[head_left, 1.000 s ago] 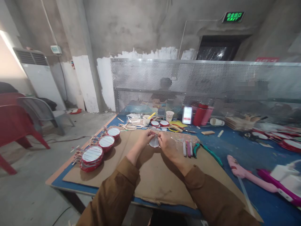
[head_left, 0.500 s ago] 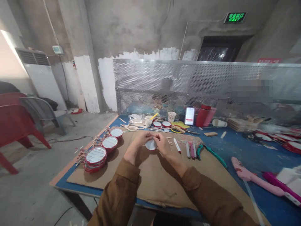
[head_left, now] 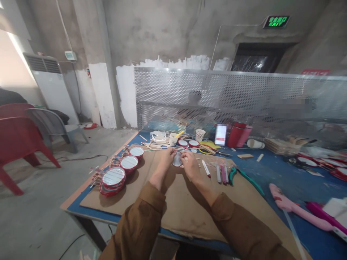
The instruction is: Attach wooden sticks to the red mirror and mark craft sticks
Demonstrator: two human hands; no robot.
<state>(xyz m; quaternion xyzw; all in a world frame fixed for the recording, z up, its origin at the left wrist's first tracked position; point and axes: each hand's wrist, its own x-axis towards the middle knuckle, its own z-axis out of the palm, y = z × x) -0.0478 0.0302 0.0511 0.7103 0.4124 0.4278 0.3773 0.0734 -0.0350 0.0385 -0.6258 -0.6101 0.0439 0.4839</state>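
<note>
A small red-rimmed white disc [head_left: 177, 159] is held between my two hands above the brown cardboard [head_left: 173, 202]. The fingers of my left hand [head_left: 166, 159] pinch its left edge. On the opposite edge, my right hand [head_left: 190, 164] grips with thumb and fingertips. Left of my hands stand red-rimmed, drum-like pieces in a row: a near stack [head_left: 113, 177], a middle one [head_left: 129, 163] and a far one [head_left: 136, 152], with thin wooden sticks at their left sides. A white marker with a red end [head_left: 206, 168] lies right of my right hand.
Several more markers [head_left: 222, 174] and teal-handled pliers [head_left: 248, 180] lie to the right, then a pink glue gun [head_left: 295, 207]. Paper cups [head_left: 200, 135], wooden strips, a lit phone [head_left: 221, 134] and a red bottle [head_left: 236, 135] stand before the perforated metal screen [head_left: 168, 86].
My hands have moved apart to opposite edges of the disc, so more of its white face shows. The whole view has shifted slightly.
</note>
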